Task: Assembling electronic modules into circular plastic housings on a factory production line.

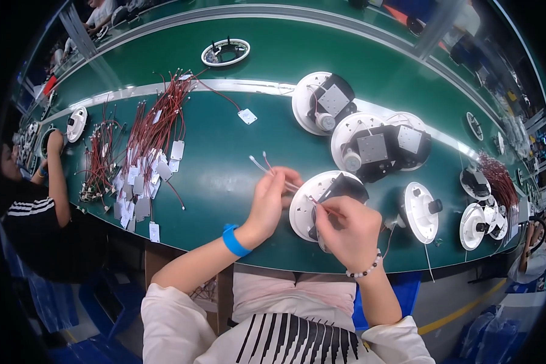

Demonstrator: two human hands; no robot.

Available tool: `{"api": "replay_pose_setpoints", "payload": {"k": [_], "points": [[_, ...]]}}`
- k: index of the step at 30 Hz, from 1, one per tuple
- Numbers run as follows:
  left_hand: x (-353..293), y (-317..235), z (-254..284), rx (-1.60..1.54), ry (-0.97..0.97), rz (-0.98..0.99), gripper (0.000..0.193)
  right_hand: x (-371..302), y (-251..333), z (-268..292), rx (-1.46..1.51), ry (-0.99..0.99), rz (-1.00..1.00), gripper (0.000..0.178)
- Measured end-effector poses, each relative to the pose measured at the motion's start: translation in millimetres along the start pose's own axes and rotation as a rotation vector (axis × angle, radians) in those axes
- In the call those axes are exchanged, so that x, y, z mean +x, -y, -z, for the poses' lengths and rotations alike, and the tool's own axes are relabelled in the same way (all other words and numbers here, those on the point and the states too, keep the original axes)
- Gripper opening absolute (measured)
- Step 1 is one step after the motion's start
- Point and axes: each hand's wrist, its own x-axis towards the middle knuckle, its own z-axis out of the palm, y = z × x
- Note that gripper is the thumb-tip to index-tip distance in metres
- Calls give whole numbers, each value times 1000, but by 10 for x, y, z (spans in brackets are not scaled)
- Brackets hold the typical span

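Observation:
My left hand [272, 200], with a blue wristband, pinches thin wires [261, 164]; their small white connector ends stick out past the fingertips. My right hand [350, 227], with a beaded bracelet, is closed in a pinch on a reddish wire [332, 212]. A small pale connector [311, 198] shows just beyond its fingertips. Beneath both hands lies a round white housing [301, 213] with a black box-shaped part [346, 187] on it. The right hand covers part of this housing, so whether the wires join it cannot be seen.
Behind stand similar white housings [303, 108] with black boxes and metal plates. To the right, a white round part [418, 212] leans on its side. Bundled red wires [158, 121] with white plates lie left. Farther left, another person's arm [56, 176] reaches over the green table [224, 236].

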Motion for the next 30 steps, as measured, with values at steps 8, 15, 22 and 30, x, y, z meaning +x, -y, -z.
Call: {"api": "replay_pose_setpoints", "payload": {"k": [8, 15, 22, 30], "points": [[32, 118, 166, 468, 219, -95, 24, 94, 104, 191, 25, 138, -98, 8], [33, -71, 228, 186, 583, 243, 24, 25, 126, 211, 45, 176, -164, 8], [-36, -202, 176, 289, 586, 235, 24, 22, 188, 357, 34, 329, -300, 8], [-50, -209, 137, 274, 565, 219, 23, -33, 169, 283, 147, 423, -196, 8]]}}
